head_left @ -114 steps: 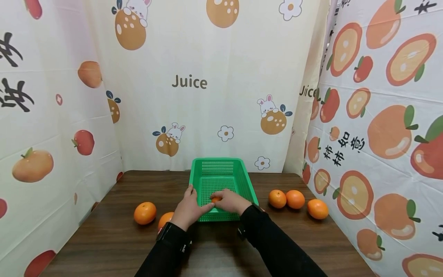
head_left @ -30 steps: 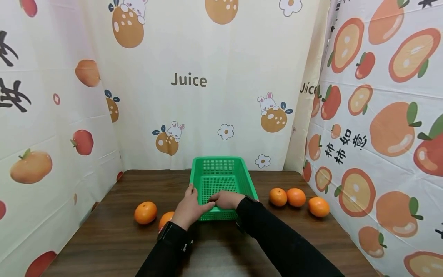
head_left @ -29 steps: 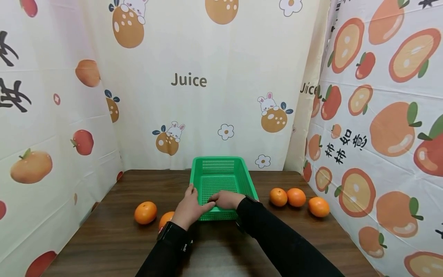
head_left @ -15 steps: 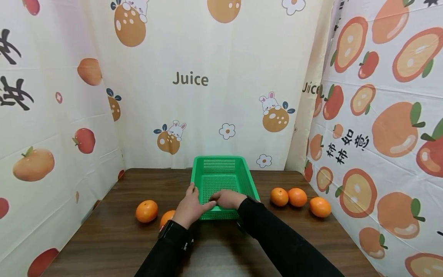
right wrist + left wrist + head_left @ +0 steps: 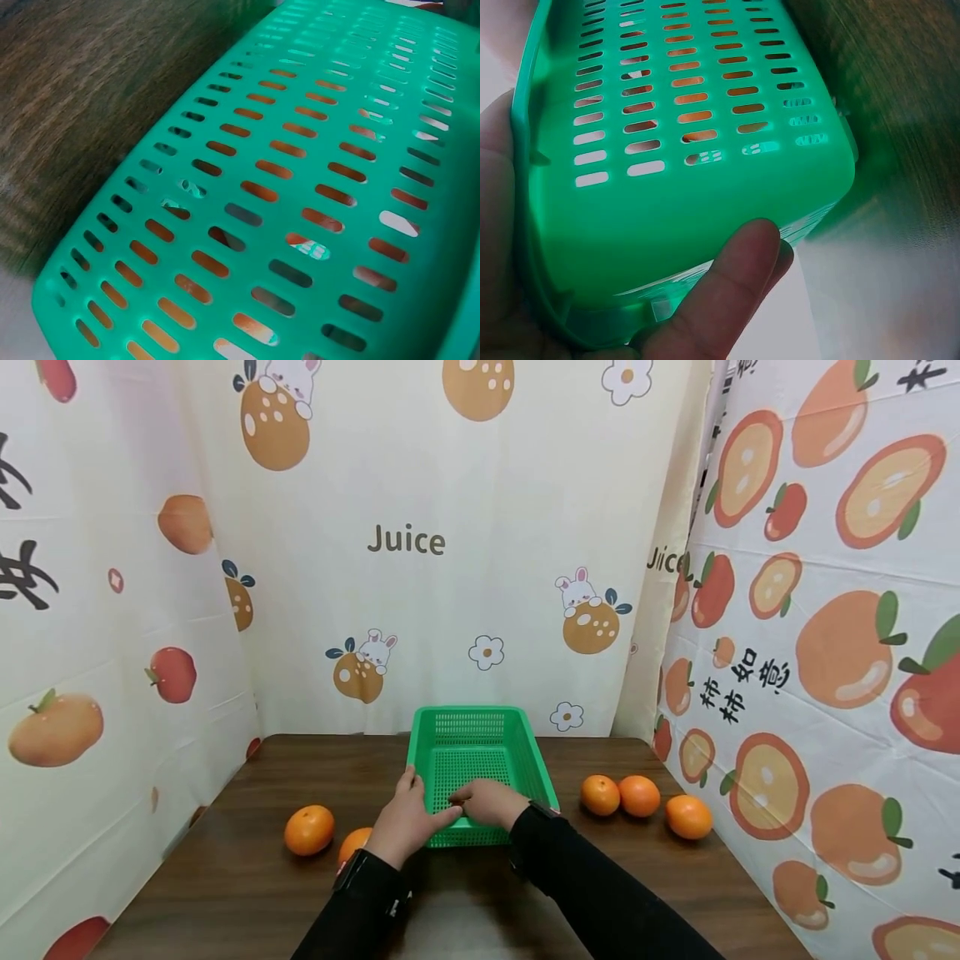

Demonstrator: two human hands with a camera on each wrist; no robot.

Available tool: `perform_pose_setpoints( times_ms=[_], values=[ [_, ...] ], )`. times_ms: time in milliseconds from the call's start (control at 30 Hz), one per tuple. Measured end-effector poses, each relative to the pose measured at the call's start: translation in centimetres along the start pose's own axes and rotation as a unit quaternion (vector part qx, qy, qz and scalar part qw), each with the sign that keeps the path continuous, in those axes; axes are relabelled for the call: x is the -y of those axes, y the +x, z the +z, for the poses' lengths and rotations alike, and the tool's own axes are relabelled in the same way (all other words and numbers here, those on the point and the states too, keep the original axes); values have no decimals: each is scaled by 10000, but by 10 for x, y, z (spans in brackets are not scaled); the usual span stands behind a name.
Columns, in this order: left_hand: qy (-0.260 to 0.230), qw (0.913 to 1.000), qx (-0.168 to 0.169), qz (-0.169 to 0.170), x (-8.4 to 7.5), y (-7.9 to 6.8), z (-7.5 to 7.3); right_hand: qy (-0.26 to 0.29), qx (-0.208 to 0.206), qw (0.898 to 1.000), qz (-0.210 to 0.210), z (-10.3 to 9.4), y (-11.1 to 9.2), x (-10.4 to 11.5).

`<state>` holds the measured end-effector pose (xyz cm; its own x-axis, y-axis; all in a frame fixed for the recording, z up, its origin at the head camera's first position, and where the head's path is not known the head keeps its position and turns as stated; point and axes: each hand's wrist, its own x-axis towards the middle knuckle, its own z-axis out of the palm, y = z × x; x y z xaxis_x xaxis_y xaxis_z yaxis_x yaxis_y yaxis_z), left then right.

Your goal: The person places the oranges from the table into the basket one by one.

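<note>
My left hand [image 5: 408, 821] grips the front left corner of a green plastic basket [image 5: 543, 768], its thumb outside the front wall in the left wrist view. My right hand [image 5: 489, 801] reaches over the front rim into the basket with fingers bent downward. Behind the slotted wall in the right wrist view, an orange [image 5: 160, 336] shows in pieces, close to the right hand. From the head view that fruit is hidden beneath the hand, and the fingertips' exact hold on it is mostly covered.
Two oranges lie left of the basket, one farther out [image 5: 309, 830] and one [image 5: 353, 844] partly behind the left wrist. To the right are an orange [image 5: 600, 795], another touching it [image 5: 639, 796] and a third [image 5: 688, 817]. Printed curtains surround the wooden table [image 5: 247, 885].
Since the oldest frame, my right hand has shifted slightly and its orange has gone from sight in the head view. The left hand keeps its grip. Lately only the head view has tilted a little.
</note>
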<state>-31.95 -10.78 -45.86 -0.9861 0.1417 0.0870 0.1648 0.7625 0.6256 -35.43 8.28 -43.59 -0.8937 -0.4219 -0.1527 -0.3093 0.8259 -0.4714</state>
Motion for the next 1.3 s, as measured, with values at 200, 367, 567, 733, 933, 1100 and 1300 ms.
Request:
perform_pose_setpoints(
  times_ms=[200,367,567,733,933,1100,1300],
  values=[
    [-70,9999,-25,71,2,-2,0,-151,-109,9998,-37,1,-3,3],
    [-24,9999,58,82,1,-3,-1,-139,-135,9998,14,-1,-10,5],
    [-41,10000,42,53,-3,-4,-2,-301,-317,9989,-147,-4,-20,5],
    [-107,9999,27,24,-3,-5,-3,-403,-525,9973,-328,-3,-30,1],
    [-124,9999,5,24,-3,-4,-2,-463,-988,9927,-516,-3,-41,-7],
    [-69,10000,-4,-56,-2,-2,-1,-599,-1434,9848,-770,0,-50,-17],
    [-58,9999,37,-156,-4,-2,2,-698,-1896,9747,-954,6,-62,-33]
  ],
)
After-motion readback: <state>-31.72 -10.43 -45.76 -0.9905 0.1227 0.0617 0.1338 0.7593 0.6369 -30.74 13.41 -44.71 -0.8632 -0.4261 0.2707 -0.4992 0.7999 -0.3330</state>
